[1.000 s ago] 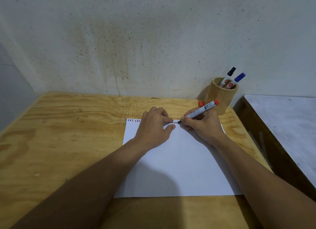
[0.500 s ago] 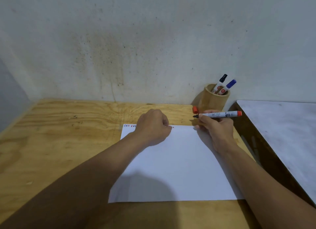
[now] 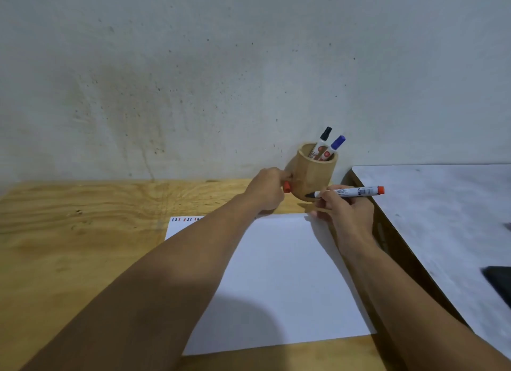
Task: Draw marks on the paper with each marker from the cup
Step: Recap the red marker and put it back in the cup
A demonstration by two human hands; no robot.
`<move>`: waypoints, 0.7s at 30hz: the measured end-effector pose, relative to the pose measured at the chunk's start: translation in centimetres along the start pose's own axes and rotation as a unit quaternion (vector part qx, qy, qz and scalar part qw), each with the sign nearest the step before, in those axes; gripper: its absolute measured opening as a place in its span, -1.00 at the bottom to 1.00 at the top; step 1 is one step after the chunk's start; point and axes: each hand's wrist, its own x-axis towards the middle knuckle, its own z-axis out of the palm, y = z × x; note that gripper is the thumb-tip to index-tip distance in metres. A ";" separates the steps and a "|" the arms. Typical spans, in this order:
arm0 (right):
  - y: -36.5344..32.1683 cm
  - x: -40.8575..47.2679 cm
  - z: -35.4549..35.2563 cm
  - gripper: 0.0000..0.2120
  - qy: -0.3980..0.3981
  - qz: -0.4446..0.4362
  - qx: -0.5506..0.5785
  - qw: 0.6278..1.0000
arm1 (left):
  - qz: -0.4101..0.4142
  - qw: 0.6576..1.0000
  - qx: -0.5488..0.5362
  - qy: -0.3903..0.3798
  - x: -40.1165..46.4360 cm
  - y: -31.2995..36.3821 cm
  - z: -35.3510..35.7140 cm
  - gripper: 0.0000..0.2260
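Orange cap [image 3: 287, 187] is sitting pinched in your left hand [image 3: 266, 189] (cup [image 3: 313, 174] at 3 o'clock); your right hand [image 3: 344, 213] is gripping the uncapped marker [image 3: 349, 192].

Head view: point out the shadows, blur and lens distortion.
Head view: a rounded shadow falls across the near part of the paper; the left hand at the red cap is slightly motion-blurred; the wide-angle lens bows the wooden table edges; the ink marks are too small to read sharply.
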 end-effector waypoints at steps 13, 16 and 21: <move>0.0 0.4 -0.5 -0.83 -0.015 -0.010 -0.063 0.998 | -0.008 0.997 -0.079 0.026 -1.2 -0.8 -0.4 -0.87; -0.2 0.2 -0.5 -0.85 -0.037 -0.025 -0.054 0.998 | -0.027 0.981 -0.190 0.020 -2.5 -0.4 -1.0 -0.88; -0.7 -0.5 0.0 -0.84 -0.061 -0.038 -0.054 0.996 | -0.043 0.960 -0.276 -0.020 -4.4 0.3 -2.4 -0.87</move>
